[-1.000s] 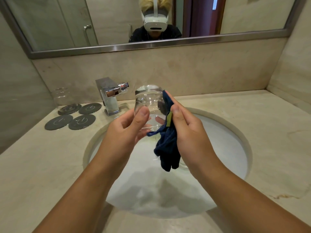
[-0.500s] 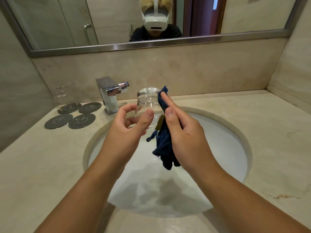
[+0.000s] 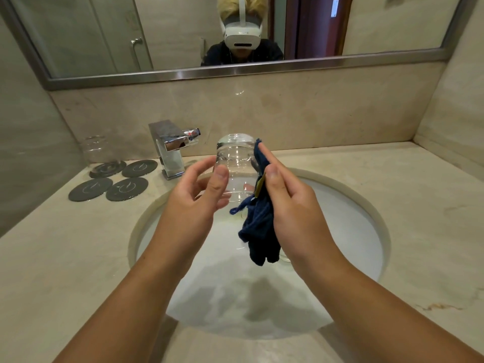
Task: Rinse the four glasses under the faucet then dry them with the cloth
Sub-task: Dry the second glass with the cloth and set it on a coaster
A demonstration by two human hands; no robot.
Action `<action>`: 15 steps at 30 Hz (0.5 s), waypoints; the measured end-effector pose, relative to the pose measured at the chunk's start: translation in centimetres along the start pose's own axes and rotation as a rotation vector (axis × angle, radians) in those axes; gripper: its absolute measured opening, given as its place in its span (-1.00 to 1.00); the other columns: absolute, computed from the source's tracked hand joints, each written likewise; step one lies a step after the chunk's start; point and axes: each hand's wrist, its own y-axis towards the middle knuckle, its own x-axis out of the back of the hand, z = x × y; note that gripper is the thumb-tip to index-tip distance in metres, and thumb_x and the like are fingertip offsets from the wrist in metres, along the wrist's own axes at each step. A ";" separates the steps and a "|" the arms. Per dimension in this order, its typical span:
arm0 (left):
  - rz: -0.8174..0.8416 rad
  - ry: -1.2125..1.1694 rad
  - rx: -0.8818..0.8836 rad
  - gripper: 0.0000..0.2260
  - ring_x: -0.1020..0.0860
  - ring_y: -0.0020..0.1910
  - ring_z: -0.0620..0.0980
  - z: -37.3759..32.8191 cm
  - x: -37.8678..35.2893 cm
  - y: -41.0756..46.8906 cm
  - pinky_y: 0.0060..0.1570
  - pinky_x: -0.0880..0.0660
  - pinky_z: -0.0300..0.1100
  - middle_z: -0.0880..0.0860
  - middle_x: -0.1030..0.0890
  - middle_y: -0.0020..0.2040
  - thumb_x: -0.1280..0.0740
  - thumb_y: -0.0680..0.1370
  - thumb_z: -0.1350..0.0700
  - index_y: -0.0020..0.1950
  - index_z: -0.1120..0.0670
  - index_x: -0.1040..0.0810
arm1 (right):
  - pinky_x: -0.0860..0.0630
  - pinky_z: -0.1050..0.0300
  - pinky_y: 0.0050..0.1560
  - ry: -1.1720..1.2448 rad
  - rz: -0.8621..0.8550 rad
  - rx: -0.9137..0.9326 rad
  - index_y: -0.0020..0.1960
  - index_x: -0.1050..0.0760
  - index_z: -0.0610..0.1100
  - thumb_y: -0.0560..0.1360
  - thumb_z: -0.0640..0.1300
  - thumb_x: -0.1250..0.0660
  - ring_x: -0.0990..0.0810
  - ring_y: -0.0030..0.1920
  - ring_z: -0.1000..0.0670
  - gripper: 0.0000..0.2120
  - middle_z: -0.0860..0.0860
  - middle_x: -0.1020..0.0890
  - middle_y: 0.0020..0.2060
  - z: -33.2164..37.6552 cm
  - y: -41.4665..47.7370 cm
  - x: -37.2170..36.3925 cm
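Mid-frame over the sink (image 3: 377,210), the left hand (image 3: 193,205) grips an upturned glass (image 3: 238,163); the right hand (image 3: 296,205) pinches the cloth (image 3: 259,226) against it.

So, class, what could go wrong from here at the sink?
1. The glass is held lightly by the left hand above the hard sink; if wet, it could slip and break.
2. The right hand presses the cloth on one side, which may push the glass from that grip.
3. The faucet stands close; turning the glass might knock it.
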 end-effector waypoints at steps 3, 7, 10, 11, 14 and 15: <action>-0.005 -0.017 -0.032 -0.62 -0.74 0.10 -0.05 0.1 0.0 -0.1 0.16 -0.66 -0.13 0.01 -0.75 0.07 -0.45 0.48 -0.28 0.25 -0.23 -0.56 | -0.50 0.39 -0.08 -0.091 0.032 0.067 0.51 -0.43 0.33 0.75 0.05 -0.15 -0.63 -0.16 0.23 -0.63 0.45 -0.58 -0.21 0.0 -0.3 -0.1; -0.018 -0.045 -0.021 -0.53 -0.75 0.10 -0.02 -0.1 0.1 -0.1 0.05 -0.66 -0.21 0.06 -0.75 0.08 -0.53 0.39 -0.26 0.24 -0.21 -0.55 | -0.51 0.36 -0.05 -0.115 0.034 0.096 0.52 -0.42 0.32 0.76 0.04 -0.16 -0.58 -0.20 0.23 -0.62 0.35 -0.55 -0.26 0.0 -0.5 -0.2; 0.003 -0.158 0.034 -0.46 -0.74 0.10 0.09 -0.2 0.1 -0.1 0.14 -0.65 -0.08 0.13 -0.75 0.07 -0.48 0.44 -0.22 0.35 -0.02 -0.58 | -0.60 -0.05 0.32 -0.004 0.009 0.031 0.50 -0.45 0.33 0.77 0.07 -0.14 -0.68 0.10 0.18 -0.64 0.16 -0.72 0.20 0.1 -0.3 -0.2; 0.026 -0.192 0.047 -0.44 -0.73 0.12 0.15 -0.1 0.2 0.0 0.21 -0.63 0.00 0.18 -0.74 0.12 -0.44 0.48 -0.21 0.39 0.04 -0.56 | -0.52 -0.03 0.43 0.043 0.008 -0.002 0.51 -0.46 0.27 0.77 0.06 -0.13 -0.64 0.25 0.23 -0.64 0.20 -0.68 0.29 0.1 -0.2 -0.2; 0.061 -0.184 0.071 -0.36 -0.67 0.28 0.23 0.0 0.0 0.1 0.39 -0.55 0.13 0.21 -0.72 0.23 -0.43 0.43 -0.31 0.39 0.03 -0.58 | -0.41 0.06 0.52 0.093 0.023 -0.060 0.53 -0.48 0.18 0.77 0.02 -0.13 -0.56 0.37 0.26 -0.63 0.25 -0.63 0.36 0.5 0.0 -0.1; 0.057 -0.160 0.072 -0.37 -0.68 0.28 0.17 0.1 0.0 0.1 0.37 -0.55 0.11 0.13 -0.74 0.21 -0.43 0.38 -0.37 0.34 -0.06 -0.63 | -0.41 0.08 0.52 0.088 0.020 -0.070 0.53 -0.48 0.19 0.77 0.03 -0.14 -0.55 0.38 0.28 -0.64 0.27 -0.62 0.37 0.4 0.0 -0.1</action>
